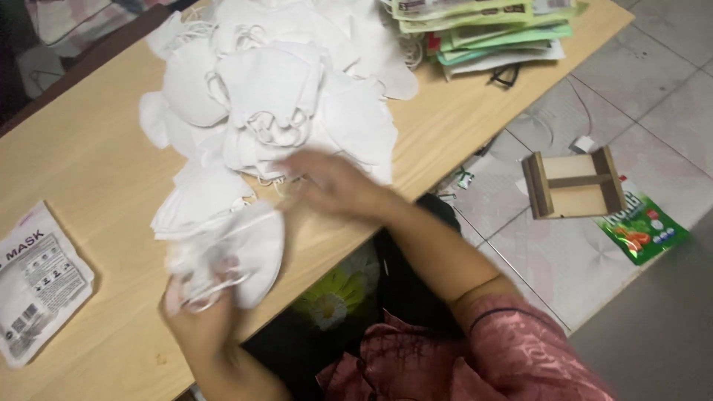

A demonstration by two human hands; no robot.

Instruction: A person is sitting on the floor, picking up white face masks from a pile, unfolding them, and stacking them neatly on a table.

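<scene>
A big heap of white folded face masks (275, 89) with ear loops covers the middle of the wooden table (89, 171). My left hand (197, 308), near the table's front edge, grips a white mask (249, 249) and its loops. My right hand (334, 182), blurred by motion, reaches with spread fingers to the near edge of the heap and touches the masks there; nothing shows in its grasp.
A white printed mask pouch (37, 282) lies at the table's left. A stack of green and white pouches (490, 30) sits at the far right corner. On the tiled floor lie a small wooden stool (572, 186) and a green packet (642, 230).
</scene>
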